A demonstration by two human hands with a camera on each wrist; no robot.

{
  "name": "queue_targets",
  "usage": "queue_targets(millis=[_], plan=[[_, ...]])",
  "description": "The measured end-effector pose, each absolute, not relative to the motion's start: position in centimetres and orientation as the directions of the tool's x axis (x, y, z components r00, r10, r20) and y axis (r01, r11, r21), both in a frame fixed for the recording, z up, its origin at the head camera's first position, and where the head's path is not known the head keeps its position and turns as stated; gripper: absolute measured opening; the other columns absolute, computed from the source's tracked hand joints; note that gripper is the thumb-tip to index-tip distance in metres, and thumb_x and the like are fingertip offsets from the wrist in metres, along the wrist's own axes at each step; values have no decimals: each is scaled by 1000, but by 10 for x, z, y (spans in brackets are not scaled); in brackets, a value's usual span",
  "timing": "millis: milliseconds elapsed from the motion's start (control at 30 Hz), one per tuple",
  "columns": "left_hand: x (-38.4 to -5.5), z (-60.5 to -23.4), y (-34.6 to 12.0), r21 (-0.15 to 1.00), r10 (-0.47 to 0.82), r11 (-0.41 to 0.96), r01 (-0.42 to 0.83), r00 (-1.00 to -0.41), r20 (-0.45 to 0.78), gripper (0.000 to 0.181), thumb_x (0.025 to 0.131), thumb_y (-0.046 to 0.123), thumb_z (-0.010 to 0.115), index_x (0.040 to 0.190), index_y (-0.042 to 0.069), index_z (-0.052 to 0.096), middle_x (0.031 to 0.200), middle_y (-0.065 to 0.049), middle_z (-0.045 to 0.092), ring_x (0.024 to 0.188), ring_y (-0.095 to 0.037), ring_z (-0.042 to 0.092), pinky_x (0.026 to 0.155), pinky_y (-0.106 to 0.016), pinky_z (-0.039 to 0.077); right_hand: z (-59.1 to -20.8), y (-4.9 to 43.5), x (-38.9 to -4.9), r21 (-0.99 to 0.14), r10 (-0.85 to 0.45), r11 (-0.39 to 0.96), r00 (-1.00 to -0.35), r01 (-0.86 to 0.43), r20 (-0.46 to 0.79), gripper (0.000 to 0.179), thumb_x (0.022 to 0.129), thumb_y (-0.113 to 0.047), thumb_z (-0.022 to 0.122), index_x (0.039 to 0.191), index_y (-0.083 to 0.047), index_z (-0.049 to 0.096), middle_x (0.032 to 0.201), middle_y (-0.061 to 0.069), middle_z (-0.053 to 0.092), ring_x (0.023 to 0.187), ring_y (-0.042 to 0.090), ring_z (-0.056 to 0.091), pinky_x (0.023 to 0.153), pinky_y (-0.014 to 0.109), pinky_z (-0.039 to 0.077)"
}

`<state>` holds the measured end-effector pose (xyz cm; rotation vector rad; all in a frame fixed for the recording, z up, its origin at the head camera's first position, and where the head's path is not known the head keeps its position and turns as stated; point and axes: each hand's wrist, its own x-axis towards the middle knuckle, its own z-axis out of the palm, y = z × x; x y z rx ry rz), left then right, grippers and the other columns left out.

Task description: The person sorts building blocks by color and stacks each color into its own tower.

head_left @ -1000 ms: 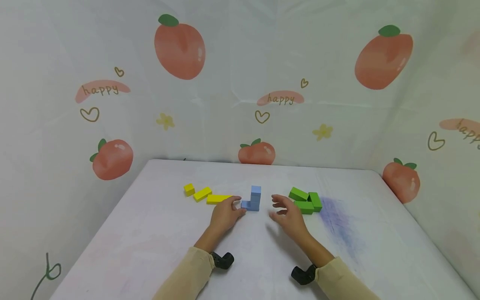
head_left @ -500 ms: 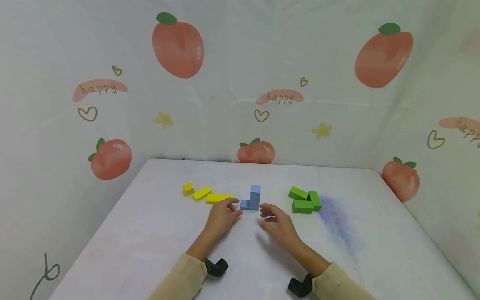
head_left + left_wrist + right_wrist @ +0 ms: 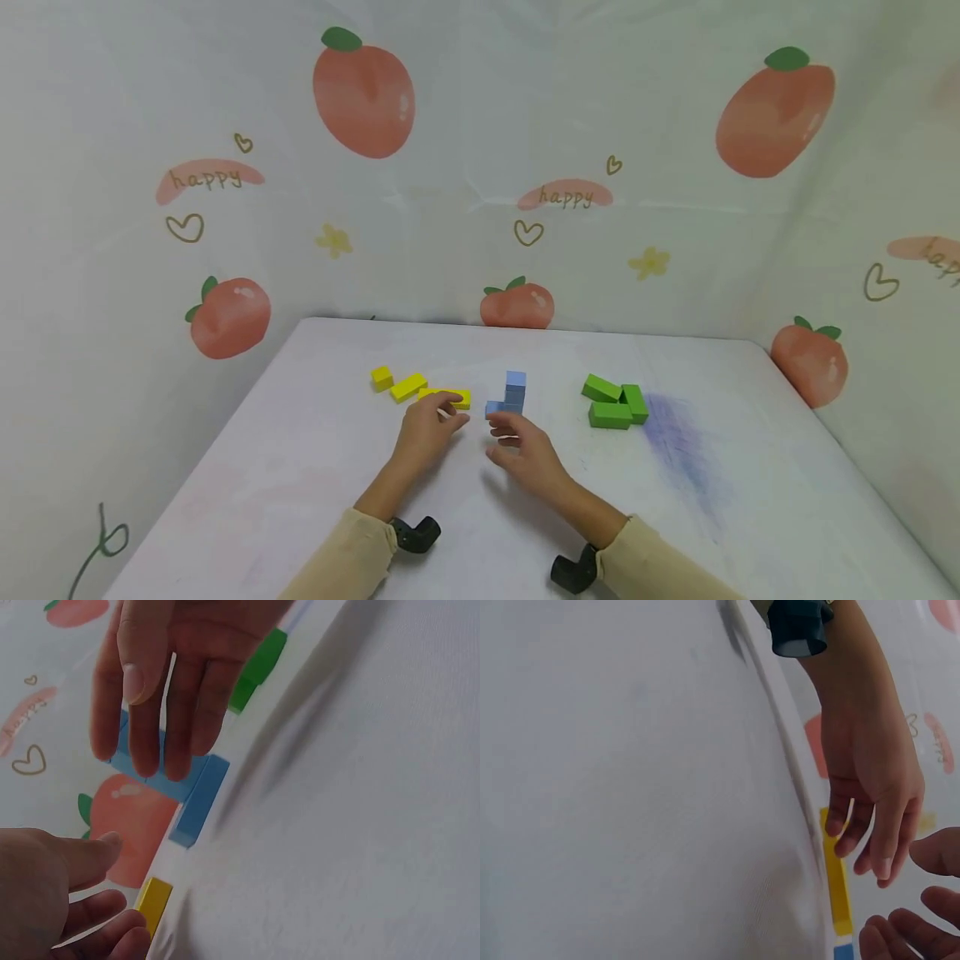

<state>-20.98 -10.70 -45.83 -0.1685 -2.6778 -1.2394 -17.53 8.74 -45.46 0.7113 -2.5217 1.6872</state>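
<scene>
In the head view, an L-shaped build of blue blocks (image 3: 515, 388) stands mid-table: a low block with a short stack on its right end. My right hand (image 3: 528, 457) hovers in front of it, fingers loosely bent and holding nothing, covering its lower part. My left hand (image 3: 422, 435) hangs to the left, thumb and fingers apart, in front of a long yellow block (image 3: 462, 399) that it partly hides. In the left wrist view, the fingers of the right hand overlap the blue stack (image 3: 201, 802). Seen by the right wrist camera, the left hand (image 3: 874, 769) is likewise without a block.
Two shorter yellow blocks (image 3: 408, 387) lie farther left. A cluster of three green blocks (image 3: 610, 416) sits on the right, beside a purple smudge (image 3: 682, 442) on the white tabletop (image 3: 750, 500). A fruit-printed curtain (image 3: 442, 167) rises behind the table.
My right hand has moved left, from beside the green blocks to in front of the blue build. My left hand has drawn back left, away from the blue build. The blocks keep their places.
</scene>
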Motion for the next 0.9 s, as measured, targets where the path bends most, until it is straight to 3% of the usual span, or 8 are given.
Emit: queue_targets(millis=[267, 467, 900], plan=[[-214, -460, -126, 731, -94, 673, 117, -966, 241, 28, 83, 17, 78, 109, 10, 71, 96, -4, 65, 82, -19, 57, 74, -35, 50, -451, 62, -181, -897, -367, 285, -903, -338, 224, 47, 87, 1, 65, 132, 8, 50, 132, 25, 52, 118, 39, 53, 96, 46, 45], [-217, -459, -137, 726, -128, 683, 87, -964, 235, 27, 83, 16, 78, 109, 8, 72, 102, -7, 65, 92, -24, 58, 81, -40, 48, -451, 44, -189, -917, -337, 299, -928, -266, 159, 51, 88, -4, 67, 135, 2, 49, 137, 18, 50, 124, 35, 51, 98, 43, 44], [-223, -463, -151, 735, -148, 678, 23, -975, 168, 33, 86, 18, 75, 117, 8, 69, 114, -9, 65, 99, -25, 59, 86, -42, 49, -446, 13, -205, -938, -164, 338, -986, -77, 21, 57, 89, -11, 68, 141, -6, 44, 146, 15, 41, 126, 34, 48, 98, 46, 44]])
